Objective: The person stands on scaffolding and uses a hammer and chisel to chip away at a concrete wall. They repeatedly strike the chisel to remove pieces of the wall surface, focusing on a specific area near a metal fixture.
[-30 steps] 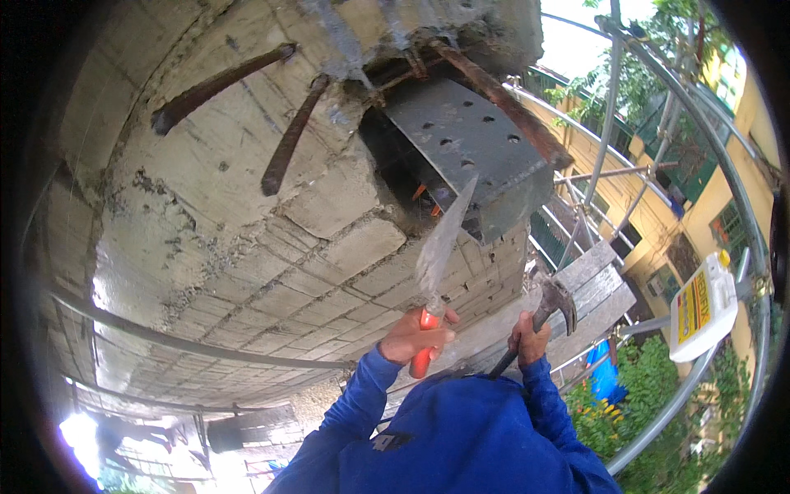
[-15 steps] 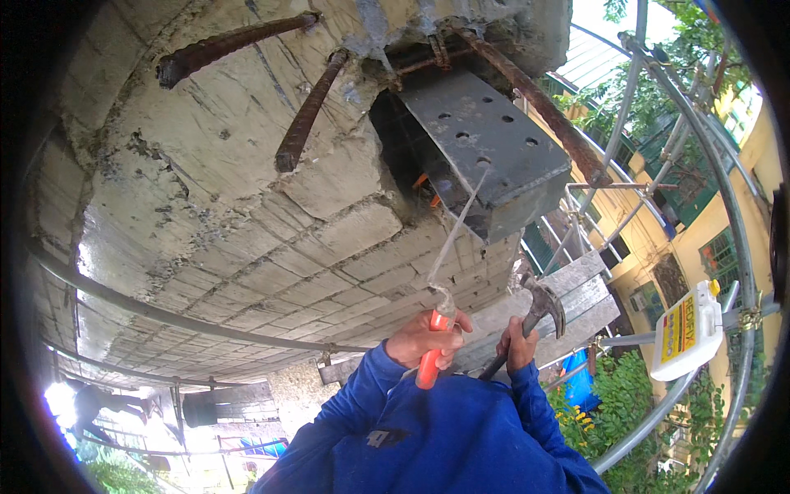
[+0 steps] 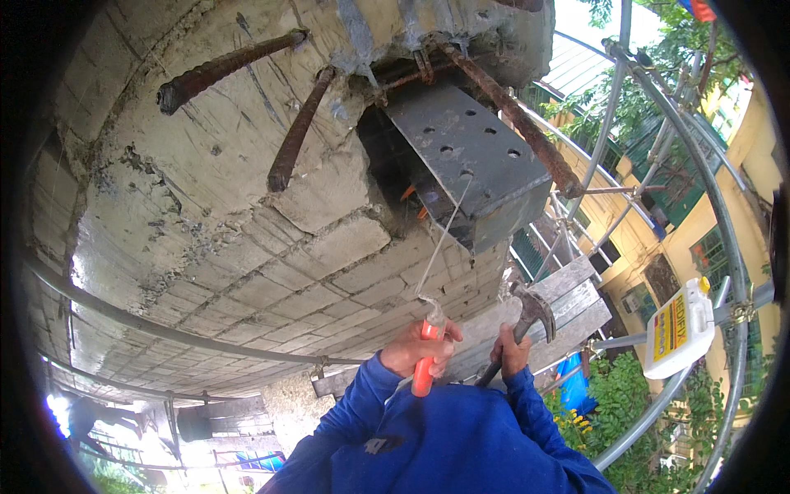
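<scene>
My left hand (image 3: 401, 352) is wrapped round the orange handle of a trowel (image 3: 424, 375), whose bent shank and thin blade, seen edge-on, rise in front of me. Its tip appears over the drilled face of a grey steel channel (image 3: 461, 148); whether it touches cannot be told. Bolt-like holes dot that face, and the steel sticks out of a cavity in the concrete wall (image 3: 239, 198). My right hand (image 3: 513, 352) grips a claw hammer (image 3: 536, 314) close below its head, with the shaft slanting down toward my body.
Rusty reinforcing bars (image 3: 301, 129) jut from the concrete around the steel. Scaffold tubes (image 3: 724, 198) curve round the right side, and another pipe (image 3: 164, 317) crosses at left. A white jug (image 3: 679, 331) hangs by the tubes at right. Grey planks (image 3: 568, 309) lie beyond the hammer.
The view has shifted slightly, so the wall and steel sit a little left and lower. Both hands keep their grips, and the trowel stays pointed at the steel.
</scene>
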`<action>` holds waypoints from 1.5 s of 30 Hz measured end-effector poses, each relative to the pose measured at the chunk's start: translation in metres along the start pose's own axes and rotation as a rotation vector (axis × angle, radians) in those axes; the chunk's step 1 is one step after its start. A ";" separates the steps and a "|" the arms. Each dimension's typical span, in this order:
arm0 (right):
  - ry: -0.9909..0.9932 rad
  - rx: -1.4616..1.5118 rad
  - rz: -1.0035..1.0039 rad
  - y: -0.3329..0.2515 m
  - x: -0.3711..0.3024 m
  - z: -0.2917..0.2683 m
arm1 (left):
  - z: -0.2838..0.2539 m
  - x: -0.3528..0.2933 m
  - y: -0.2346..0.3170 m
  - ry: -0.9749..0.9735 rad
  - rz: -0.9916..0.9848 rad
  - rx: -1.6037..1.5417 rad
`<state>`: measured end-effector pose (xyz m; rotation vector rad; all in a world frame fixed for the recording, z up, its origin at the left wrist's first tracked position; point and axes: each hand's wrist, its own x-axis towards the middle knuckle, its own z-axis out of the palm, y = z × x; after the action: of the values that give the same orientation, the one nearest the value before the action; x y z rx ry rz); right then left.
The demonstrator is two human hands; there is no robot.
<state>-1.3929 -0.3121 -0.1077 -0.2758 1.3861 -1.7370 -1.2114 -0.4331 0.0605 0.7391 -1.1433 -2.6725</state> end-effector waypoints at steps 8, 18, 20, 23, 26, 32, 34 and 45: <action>0.002 0.025 0.034 0.005 0.003 0.002 | -0.002 -0.006 -0.001 0.101 0.025 0.054; -0.040 0.015 0.010 0.005 0.005 0.003 | -0.014 -0.019 -0.001 0.162 0.176 -0.064; -0.055 -0.001 0.028 0.006 0.006 0.005 | -0.016 -0.023 -0.001 0.177 0.191 -0.111; -0.072 -0.046 0.048 0.008 0.009 0.007 | -0.021 -0.027 -0.004 0.192 0.224 -0.190; -0.107 -0.068 0.044 0.010 0.008 0.010 | -0.024 -0.032 -0.009 0.245 0.277 -0.225; -0.147 -0.067 0.033 0.012 0.010 0.008 | -0.036 -0.042 -0.018 0.310 0.364 -0.341; -0.161 -0.068 0.032 0.012 0.009 0.007 | -0.041 -0.046 -0.023 0.304 0.390 -0.413; -0.191 -0.063 0.035 0.005 0.011 0.006 | -0.038 -0.057 -0.050 -0.380 0.650 -0.745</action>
<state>-1.3931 -0.3241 -0.1139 -0.4381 1.2996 -1.5964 -1.1403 -0.4045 0.0245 -0.2375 -0.2620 -2.3889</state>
